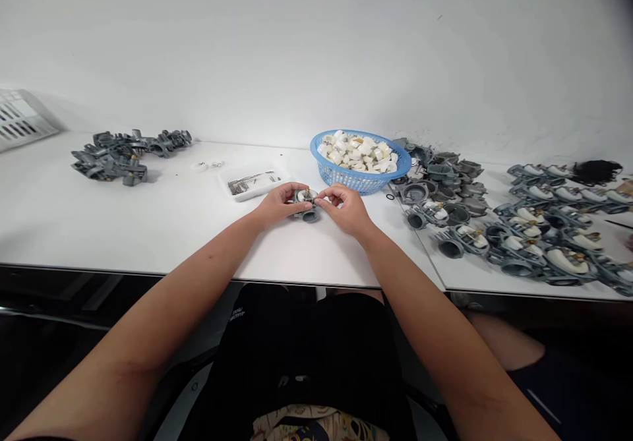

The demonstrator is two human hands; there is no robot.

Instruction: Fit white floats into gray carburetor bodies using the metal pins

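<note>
While left hand clasps one carburetor, right hand pinched at its edge, contents unclear, one basket

Head-worn camera is looking forward and down from the wearer's own head height, the lap sitting close at 6 o'clock and the forearms spanning inward from 7 and 5 o'clock. Left hand and right hand are showing small near mid-frame, farther off than the lap. Wide view is taking in the white table from 9 to 3 o'clock, and is facing the pale wall at 12.
</note>
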